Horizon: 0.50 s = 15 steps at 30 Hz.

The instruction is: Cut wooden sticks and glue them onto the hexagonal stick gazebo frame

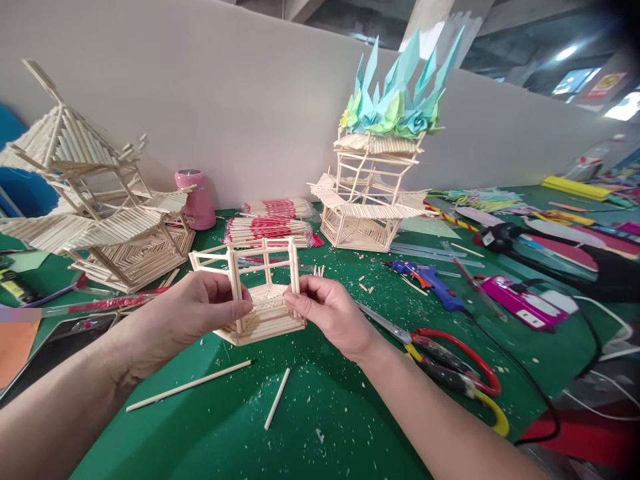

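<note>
Between my two hands is a small open frame of wooden sticks [273, 325], with a many-sided slatted floor, upright posts and a top rail. My left hand [213, 300] is closed around a front post on the left side. With thumb and fingers, my right hand [323, 308] pinches the front right post near its foot. In front of the frame, a long wooden stick [190, 385] and a shorter stick [277, 399] lie on the green table [220, 440]. Scissors [435, 363] with red and yellow handles rest beside my right forearm.
A stick pavilion [120, 227] stands at the left and a paper-topped stick tower [370, 173] at the back. Packs of sticks [270, 230] and a pink bottle [196, 200] are behind. A blue glue gun [430, 283], its cord and a magenta power strip [527, 301] lie right.
</note>
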### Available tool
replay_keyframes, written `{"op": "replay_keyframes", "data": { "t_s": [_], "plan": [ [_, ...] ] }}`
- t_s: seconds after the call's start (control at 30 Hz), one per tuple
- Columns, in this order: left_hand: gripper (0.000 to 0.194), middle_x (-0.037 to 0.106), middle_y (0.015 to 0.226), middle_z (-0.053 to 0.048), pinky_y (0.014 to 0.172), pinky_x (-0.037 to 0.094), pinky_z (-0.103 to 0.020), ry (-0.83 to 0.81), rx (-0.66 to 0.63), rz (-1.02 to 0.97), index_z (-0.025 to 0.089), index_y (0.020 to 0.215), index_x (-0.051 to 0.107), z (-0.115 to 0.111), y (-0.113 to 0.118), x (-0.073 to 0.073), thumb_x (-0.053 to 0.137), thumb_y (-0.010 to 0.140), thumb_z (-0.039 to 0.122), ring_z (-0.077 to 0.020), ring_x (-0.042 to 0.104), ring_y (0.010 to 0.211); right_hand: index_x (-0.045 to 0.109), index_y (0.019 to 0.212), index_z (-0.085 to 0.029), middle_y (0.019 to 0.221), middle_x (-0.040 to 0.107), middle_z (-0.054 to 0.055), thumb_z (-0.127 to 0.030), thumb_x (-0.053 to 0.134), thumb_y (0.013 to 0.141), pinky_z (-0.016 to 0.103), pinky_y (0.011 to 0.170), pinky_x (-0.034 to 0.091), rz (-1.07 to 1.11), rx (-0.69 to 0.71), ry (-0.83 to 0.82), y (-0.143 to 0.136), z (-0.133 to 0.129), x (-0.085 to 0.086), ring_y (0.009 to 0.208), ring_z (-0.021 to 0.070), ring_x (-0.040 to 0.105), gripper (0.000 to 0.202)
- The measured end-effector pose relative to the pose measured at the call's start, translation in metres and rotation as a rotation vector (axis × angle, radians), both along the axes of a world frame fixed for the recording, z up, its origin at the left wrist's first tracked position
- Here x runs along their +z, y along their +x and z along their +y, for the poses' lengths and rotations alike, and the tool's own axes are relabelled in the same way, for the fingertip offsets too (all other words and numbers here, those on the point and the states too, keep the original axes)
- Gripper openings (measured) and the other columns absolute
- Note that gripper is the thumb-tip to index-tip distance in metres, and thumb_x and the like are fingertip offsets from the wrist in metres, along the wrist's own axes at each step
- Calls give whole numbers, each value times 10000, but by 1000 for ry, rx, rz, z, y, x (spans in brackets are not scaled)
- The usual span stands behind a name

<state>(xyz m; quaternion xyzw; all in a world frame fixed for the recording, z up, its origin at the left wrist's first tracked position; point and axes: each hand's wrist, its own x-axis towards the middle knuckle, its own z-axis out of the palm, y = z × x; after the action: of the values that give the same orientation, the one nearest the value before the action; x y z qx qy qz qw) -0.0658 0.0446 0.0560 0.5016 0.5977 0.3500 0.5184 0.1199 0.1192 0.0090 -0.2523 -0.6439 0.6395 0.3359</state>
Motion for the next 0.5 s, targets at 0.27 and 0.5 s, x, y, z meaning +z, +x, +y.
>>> {"op": "replay_keyframes", "data": {
  "t_s": [0.27, 0.5],
  "plan": [
    [327, 378, 490, 77, 516, 279, -214, 33, 57, 29, 163, 563, 535, -3, -3, 2, 585, 769, 413, -78, 291, 503, 556, 703, -163, 601, 424, -51, -317, 605, 757, 249, 516, 274, -5, 15, -8, 0, 0, 0, 557, 90, 349, 171],
    [321, 411, 523, 70, 494, 266, -199, 27, 44, 23, 156, 598, 574, -3, -3, 1, 596, 756, 434, -70, 298, 509, 567, 720, -159, 606, 409, -51, -334, 610, 746, 250, 511, 263, -29, -17, -14, 1, -1, 1, 555, 90, 343, 183]
  ]
}}
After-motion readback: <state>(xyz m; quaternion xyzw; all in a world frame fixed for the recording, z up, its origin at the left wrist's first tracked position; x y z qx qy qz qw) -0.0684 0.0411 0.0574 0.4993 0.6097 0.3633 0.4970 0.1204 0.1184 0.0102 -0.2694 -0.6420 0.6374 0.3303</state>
